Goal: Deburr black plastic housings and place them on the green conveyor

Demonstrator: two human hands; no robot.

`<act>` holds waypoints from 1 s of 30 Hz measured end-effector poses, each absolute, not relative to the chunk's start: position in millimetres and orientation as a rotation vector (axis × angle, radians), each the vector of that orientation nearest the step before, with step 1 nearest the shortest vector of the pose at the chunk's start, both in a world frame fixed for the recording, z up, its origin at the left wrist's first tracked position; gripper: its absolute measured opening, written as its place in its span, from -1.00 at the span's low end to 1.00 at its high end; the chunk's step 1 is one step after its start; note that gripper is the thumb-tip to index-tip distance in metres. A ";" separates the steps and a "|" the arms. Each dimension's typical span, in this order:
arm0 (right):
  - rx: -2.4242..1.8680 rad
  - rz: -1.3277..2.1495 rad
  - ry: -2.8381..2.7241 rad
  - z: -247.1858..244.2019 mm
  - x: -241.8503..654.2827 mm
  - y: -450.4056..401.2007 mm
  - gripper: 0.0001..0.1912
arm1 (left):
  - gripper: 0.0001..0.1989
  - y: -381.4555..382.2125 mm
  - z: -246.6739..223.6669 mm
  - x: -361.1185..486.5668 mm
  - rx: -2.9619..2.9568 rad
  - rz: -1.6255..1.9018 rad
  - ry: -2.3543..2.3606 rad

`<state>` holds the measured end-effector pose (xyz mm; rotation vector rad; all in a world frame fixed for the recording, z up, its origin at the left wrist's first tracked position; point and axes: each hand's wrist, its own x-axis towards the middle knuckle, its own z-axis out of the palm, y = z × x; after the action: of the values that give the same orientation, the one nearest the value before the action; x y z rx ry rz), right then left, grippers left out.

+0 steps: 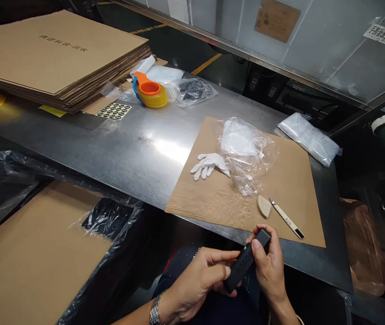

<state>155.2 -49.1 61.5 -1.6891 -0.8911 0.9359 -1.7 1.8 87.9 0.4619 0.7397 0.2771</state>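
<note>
A black oblong piece (pixel 238 271) with lettering on its face is held at a slant between my two hands, just off the table's front edge. My left hand (pixel 201 277) pinches its lower end between thumb and fingers. Around its upper end my right hand (pixel 271 262) is closed, with the thumb on the face. Beyond them, on a flat cardboard sheet (pixel 209 203), lie a beige wedge-shaped piece (pixel 264 206) and a slim beige tool (pixel 286 219) marked A26. Farther back are a white glove (pixel 210 165) and a crumpled clear plastic bag (pixel 246 171).
The metal table (pixel 127 153) carries a stack of cardboard (pixel 57 58), a tape dispenser (pixel 150 92), a sticker sheet (pixel 113 111) and a bagged white bundle (pixel 310 137). An open plastic-lined carton (pixel 39 253) stands at lower left. A brown bag (pixel 363 246) is at right.
</note>
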 end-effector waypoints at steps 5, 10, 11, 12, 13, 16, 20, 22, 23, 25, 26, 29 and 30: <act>-1.756 0.881 -0.921 59.4 156.3 -52.4 -0.64 | -0.66 0.2 86.1 -0.1 0.431 0.291 0.755; -1.776 0.844 -0.957 57.7 156.3 -53.0 -0.65 | -0.66 -1.0 85.5 1.8 0.438 0.292 0.768; -1.777 0.839 -0.962 57.3 156.1 -52.8 -0.65 | -0.67 -1.2 85.6 2.3 0.439 0.292 0.770; -1.778 0.834 -0.967 56.8 156.0 -52.7 -0.65 | -0.67 -1.5 85.7 2.7 0.438 0.291 0.774; -1.779 0.830 -0.973 56.3 155.9 -52.6 -0.65 | -0.68 -1.8 85.9 3.1 0.431 0.293 0.781; -1.780 0.830 -0.977 55.9 155.6 -52.2 -0.65 | -0.69 -2.8 86.2 3.3 0.407 0.307 0.811; -1.686 0.934 -0.879 57.0 155.3 -50.8 -0.66 | -0.66 -3.7 86.3 1.5 0.396 0.290 0.795; -1.610 1.003 -0.813 56.4 155.5 -50.1 -0.67 | -0.63 -3.7 86.1 0.3 0.390 0.288 0.780; -1.577 1.031 -0.782 55.5 155.7 -49.8 -0.67 | -0.62 -3.7 86.1 -0.2 0.389 0.293 0.776; -1.527 1.079 -0.713 53.0 156.3 -49.3 -0.67 | -0.61 -3.7 86.4 -0.8 0.398 0.295 0.777; -1.507 1.106 -0.671 51.6 156.6 -49.0 -0.66 | -0.60 -3.7 86.9 -1.0 0.406 0.290 0.779; -1.471 1.160 -0.568 49.0 156.1 -47.1 -0.65 | -0.59 -3.5 89.7 -1.1 0.434 0.276 0.792; -1.466 1.169 -0.547 48.7 155.5 -46.1 -0.66 | -0.58 -3.4 90.8 -1.2 0.444 0.274 0.797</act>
<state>155.5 -46.1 48.7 -1.4655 -0.5467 1.1690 -1.2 -3.4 90.8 0.4436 0.7974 0.2743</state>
